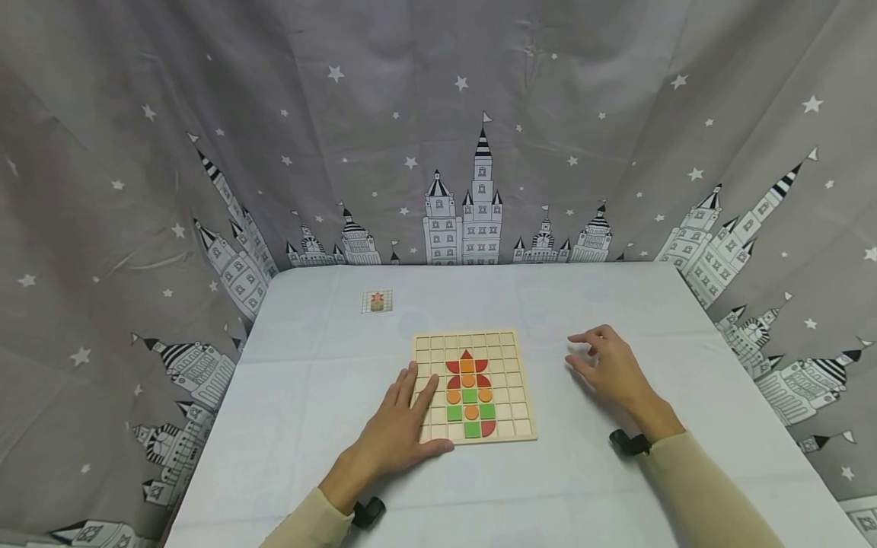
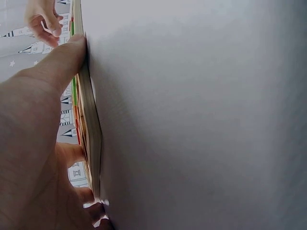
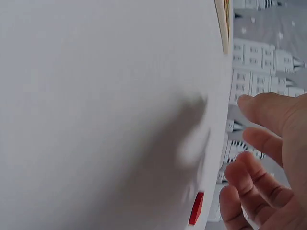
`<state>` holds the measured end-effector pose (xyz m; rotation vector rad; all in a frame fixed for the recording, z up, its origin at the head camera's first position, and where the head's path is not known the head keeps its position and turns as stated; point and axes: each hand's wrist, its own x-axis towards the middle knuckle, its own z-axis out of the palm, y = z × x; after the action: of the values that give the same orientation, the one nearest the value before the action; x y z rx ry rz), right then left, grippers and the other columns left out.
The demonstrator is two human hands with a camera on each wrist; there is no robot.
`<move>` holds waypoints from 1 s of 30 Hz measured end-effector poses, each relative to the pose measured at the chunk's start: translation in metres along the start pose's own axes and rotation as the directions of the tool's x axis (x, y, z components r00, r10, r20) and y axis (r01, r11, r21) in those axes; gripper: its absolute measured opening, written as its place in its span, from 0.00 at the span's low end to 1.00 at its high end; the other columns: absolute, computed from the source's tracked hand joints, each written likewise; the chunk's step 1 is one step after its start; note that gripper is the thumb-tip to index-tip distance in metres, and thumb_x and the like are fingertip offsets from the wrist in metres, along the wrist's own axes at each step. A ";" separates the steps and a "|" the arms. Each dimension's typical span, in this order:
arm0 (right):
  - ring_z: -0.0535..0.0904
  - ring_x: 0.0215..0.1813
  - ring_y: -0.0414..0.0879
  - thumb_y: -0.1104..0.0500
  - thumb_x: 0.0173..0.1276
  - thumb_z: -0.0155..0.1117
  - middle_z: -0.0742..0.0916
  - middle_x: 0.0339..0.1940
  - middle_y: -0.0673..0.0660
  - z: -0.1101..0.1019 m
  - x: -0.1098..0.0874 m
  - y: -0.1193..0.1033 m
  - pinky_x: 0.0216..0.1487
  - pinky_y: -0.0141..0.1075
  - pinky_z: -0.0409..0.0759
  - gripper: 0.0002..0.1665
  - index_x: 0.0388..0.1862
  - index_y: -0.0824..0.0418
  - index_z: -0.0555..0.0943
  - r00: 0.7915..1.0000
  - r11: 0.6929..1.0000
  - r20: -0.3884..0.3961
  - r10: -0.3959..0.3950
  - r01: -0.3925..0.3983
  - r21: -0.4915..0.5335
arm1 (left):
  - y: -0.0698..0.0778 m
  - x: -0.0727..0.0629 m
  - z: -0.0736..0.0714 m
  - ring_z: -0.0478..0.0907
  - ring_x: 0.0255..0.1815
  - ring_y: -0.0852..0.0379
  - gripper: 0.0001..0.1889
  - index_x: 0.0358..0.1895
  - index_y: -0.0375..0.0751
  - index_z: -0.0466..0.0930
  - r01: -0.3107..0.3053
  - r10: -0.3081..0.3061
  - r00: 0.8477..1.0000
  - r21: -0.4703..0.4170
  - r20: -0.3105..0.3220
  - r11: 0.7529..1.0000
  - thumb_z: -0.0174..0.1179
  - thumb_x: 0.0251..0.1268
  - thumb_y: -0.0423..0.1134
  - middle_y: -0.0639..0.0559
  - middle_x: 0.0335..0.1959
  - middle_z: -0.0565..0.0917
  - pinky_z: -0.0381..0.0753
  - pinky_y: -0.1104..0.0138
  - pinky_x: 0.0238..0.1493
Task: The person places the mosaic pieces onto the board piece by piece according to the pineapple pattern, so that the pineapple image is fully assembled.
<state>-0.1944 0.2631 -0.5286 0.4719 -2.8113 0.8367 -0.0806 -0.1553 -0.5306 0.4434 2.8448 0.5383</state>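
A wooden grid board (image 1: 517, 380) lies on the table, bearing red, orange and green flat pieces set out as a figure. My left hand (image 1: 393, 434) rests spread over the board's left side, with the thumb along its front edge. In the left wrist view the thumb (image 2: 72, 52) touches the board's rim (image 2: 93, 129). To the right of the board my right hand (image 1: 610, 369) hovers above the table, thumb and forefinger apart with nothing between them. A red piece (image 3: 196, 208) lies on the table near this hand in the right wrist view; it is hidden in the head view.
A small pattern card (image 1: 377, 301) lies on the white-covered table (image 1: 308, 396), behind and left of the board. A grey curtain (image 1: 411, 99) with castles and stars hangs round the table's back and sides. Each wrist wears a small black camera.
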 end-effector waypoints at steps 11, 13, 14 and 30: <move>0.84 0.63 0.72 0.54 0.79 0.82 0.80 0.70 0.79 -0.015 0.005 0.030 0.72 0.70 0.85 0.35 0.77 0.70 0.84 0.975 0.978 0.076 0.211 -0.209 -0.027 | 0.001 0.000 0.000 0.47 1.00 0.27 0.62 0.97 0.45 0.57 0.001 -0.001 1.000 0.002 0.000 1.000 0.72 0.72 0.77 0.28 0.99 0.45 0.65 0.36 0.94; 0.84 0.63 0.71 0.55 0.79 0.81 0.80 0.70 0.79 -0.015 0.005 0.035 0.71 0.70 0.86 0.35 0.77 0.71 0.84 0.970 0.974 0.083 0.227 -0.225 -0.033 | 0.001 0.000 0.000 0.47 1.00 0.26 0.62 0.97 0.45 0.57 -0.004 0.004 1.000 -0.001 -0.004 1.000 0.73 0.72 0.76 0.28 0.99 0.46 0.66 0.35 0.94; 0.84 0.62 0.71 0.55 0.79 0.81 0.80 0.70 0.80 -0.015 0.005 0.037 0.70 0.69 0.86 0.35 0.77 0.71 0.84 0.969 0.973 0.084 0.231 -0.229 -0.037 | 0.001 0.000 -0.001 0.47 1.00 0.26 0.62 0.97 0.45 0.57 -0.005 0.005 1.000 -0.001 -0.003 1.000 0.73 0.72 0.76 0.28 0.99 0.46 0.65 0.35 0.94; 0.84 0.49 0.61 0.63 0.80 0.78 0.87 0.51 0.72 -0.018 0.005 0.045 0.52 0.52 0.85 0.20 0.65 0.73 0.90 0.971 0.975 0.088 0.221 -0.219 -0.028 | 0.003 -0.002 -0.002 0.48 1.00 0.26 0.63 0.97 0.43 0.58 -0.004 0.004 1.000 -0.014 -0.011 1.000 0.73 0.71 0.77 0.27 0.99 0.46 0.64 0.35 0.94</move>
<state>-0.2129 0.3074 -0.5351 0.2019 -2.9926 0.8486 -0.0782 -0.1544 -0.5273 0.4450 2.8488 0.5633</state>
